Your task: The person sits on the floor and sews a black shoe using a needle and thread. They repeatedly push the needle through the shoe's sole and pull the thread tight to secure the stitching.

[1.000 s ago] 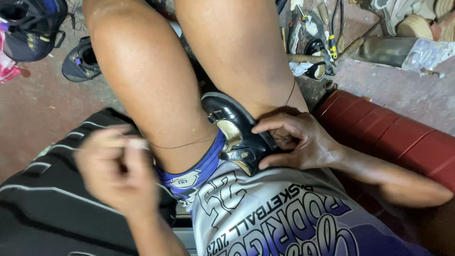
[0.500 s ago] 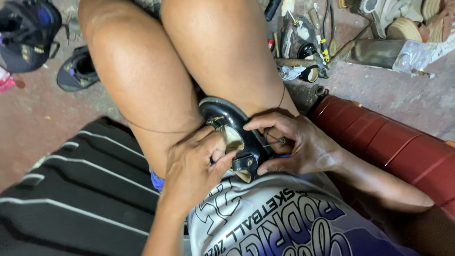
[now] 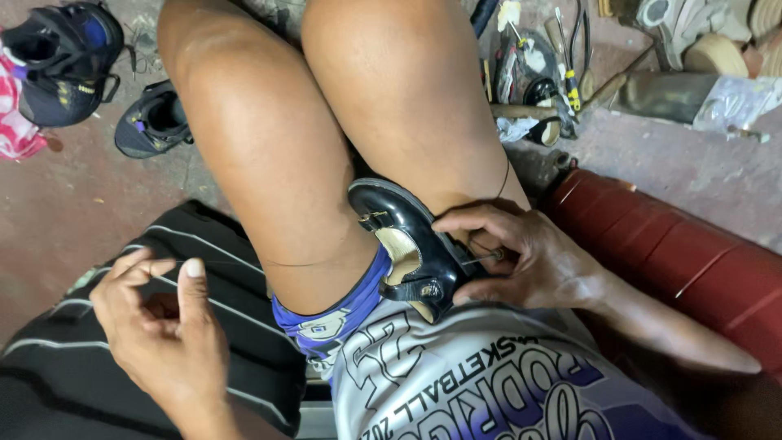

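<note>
1. Left hand [image 3: 163, 330] has pulled away from the black shoe [image 3: 407, 244]; fingers pinch a thin thread, barely visible.
2. Right hand [image 3: 521, 253] clamps shoe between the thighs; needle mostly hidden.

we see a small black shoe [image 3: 411, 244] wedged between our bare thighs, our right hand [image 3: 529, 257] gripping its side and pinching a thin metal tool against it. our left hand [image 3: 163, 330] is raised apart over a striped dark cloth [image 3: 90, 383], fingers pinched on a thin thread [image 3: 236, 262]. dark shoes [image 3: 69, 61] and scattered tools [image 3: 550, 69] lie on the floor beyond.
</note>
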